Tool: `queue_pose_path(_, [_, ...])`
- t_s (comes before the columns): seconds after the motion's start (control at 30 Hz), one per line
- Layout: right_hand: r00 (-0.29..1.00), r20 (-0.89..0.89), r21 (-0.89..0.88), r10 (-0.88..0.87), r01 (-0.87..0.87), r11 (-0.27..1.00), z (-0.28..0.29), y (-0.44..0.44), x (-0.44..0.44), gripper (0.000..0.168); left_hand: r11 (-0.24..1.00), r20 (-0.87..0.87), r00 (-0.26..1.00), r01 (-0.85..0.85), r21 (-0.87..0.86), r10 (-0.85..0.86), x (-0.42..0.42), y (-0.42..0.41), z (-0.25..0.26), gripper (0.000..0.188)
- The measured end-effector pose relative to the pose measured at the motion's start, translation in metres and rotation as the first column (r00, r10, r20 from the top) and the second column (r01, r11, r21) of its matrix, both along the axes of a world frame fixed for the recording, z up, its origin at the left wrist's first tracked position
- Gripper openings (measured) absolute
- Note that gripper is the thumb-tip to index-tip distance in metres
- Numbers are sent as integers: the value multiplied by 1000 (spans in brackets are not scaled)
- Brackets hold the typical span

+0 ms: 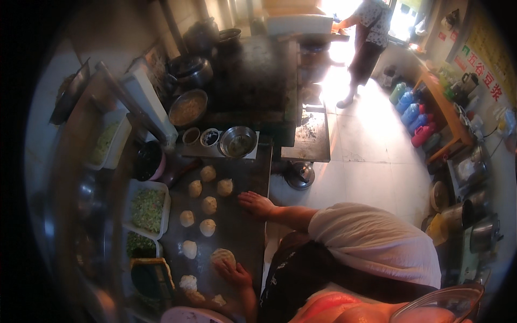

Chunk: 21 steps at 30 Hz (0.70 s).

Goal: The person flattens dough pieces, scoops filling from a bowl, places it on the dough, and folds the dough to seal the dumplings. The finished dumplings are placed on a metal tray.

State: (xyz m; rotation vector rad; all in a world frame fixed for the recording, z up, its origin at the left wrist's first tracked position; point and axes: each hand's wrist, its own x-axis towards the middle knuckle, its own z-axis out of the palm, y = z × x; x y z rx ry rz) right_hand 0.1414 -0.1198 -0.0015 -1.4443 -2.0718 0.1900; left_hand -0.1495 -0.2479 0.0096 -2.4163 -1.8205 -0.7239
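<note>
My right hand (255,204) lies flat, palm down, near the edge of the dark metal worktop (242,173), holding nothing. My left hand (234,274) rests with its fingers on the near side of a flattened dough round (222,256) and does not grip it. Several dough balls, among them one dough ball (209,205) and another dough ball (207,227), stand in loose rows left of my hands. A paler dough piece (189,249) lies beside the round. Rough dough scraps (188,283) and a small dough scrap (219,300) are further down.
Along the worktop's far side stand a tub of chopped vegetables (148,208), a tub of chopped greens (141,243) and a green container (151,278). A metal bowl (238,141) and small sauce bowls (210,137) sit by a large griddle (254,72). Another person (369,36) stands beyond.
</note>
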Motion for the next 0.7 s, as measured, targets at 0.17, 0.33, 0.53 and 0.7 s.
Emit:
queue_pose_path(0.17, [1000,17,-48,-2,3,999,5,-4,-2,48,999,-48,998,30,-27,-31,-7,-3,-3,52])
queue_pose_path(0.33, [1000,-9,15,9,-9,1000,-1,0,0,47,999,29,999,35,-39,-34,-2,3,-6,51])
queue_pose_path(0.53, [1000,-20,6,12,-12,1000,8,-3,-4,43,980,236,969,-19,-196,66,-29,18,-24,45])
queue_pose_path(0.7, [1000,-1,24,-25,25,999,3,-1,-3,43,978,-11,993,-121,-167,121,-25,51,-6,50])
